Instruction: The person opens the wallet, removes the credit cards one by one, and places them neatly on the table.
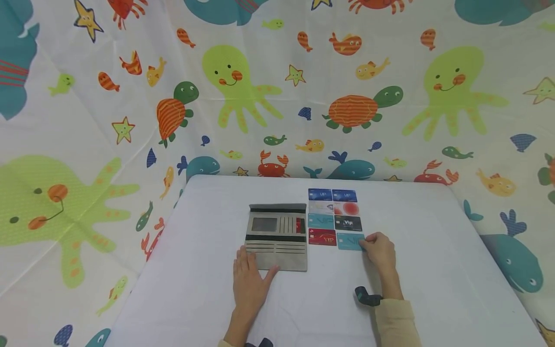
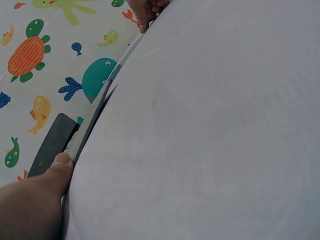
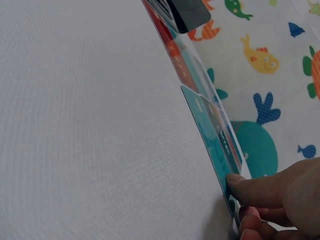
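Note:
A grey wallet (image 1: pixel 284 262) lies unfolded on the white table, showing its card slots, a clear window and a red piece in one slot. My left hand (image 1: pixel 250 289) rests with straight fingers on its lower left corner, the thumb at the bottom edge. To the wallet's right, several cards lie in two columns. At the lower right of these, my right hand (image 1: pixel 382 253) pinches the right edge of a teal VIP card (image 1: pixel 348 241). In the right wrist view the thumb presses on that card (image 3: pixel 206 127), other fingers curled beside it. A red VIP card (image 1: pixel 322 236) lies to its left.
Above the teal card sit a black Vip card (image 1: pixel 348 223), a white-and-red card (image 1: pixel 347 208) and two blue cards, one the left blue card (image 1: pixel 320 194). The table (image 1: pixel 433 270) ends at a sea-animal-print cloth (image 1: pixel 303 144) behind. Dark wrist straps (image 1: pixel 368 297) show near both wrists.

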### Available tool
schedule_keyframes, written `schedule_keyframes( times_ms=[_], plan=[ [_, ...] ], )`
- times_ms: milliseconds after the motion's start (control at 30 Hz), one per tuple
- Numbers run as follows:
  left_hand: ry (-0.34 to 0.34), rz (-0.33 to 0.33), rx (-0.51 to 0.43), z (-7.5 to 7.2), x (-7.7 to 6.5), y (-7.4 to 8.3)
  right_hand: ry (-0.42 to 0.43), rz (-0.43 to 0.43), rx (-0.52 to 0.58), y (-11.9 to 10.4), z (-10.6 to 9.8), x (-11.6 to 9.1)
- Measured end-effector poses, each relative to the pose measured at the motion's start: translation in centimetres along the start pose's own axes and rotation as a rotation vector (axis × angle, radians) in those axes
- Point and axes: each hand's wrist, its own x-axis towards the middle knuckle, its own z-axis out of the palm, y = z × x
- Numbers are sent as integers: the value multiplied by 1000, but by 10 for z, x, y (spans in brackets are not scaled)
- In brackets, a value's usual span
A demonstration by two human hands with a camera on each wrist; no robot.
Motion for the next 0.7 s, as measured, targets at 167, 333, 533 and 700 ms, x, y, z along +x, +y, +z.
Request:
schedule_keyframes(
  times_ms=[167, 333, 533, 700],
  plan=[
    [-8, -1, 6, 0, 1, -1, 23, 3, -31, -2, 5, 0],
    [26, 12, 3, -2, 1, -1, 31, -36, -37, -4, 8, -3],
    [42, 15, -5, 0, 0, -3, 9, -81, -71, -6, 11, -8],
    [23, 12, 2, 2, 0, -3, -17, -96, -108, -7, 12, -8]
  ],
)
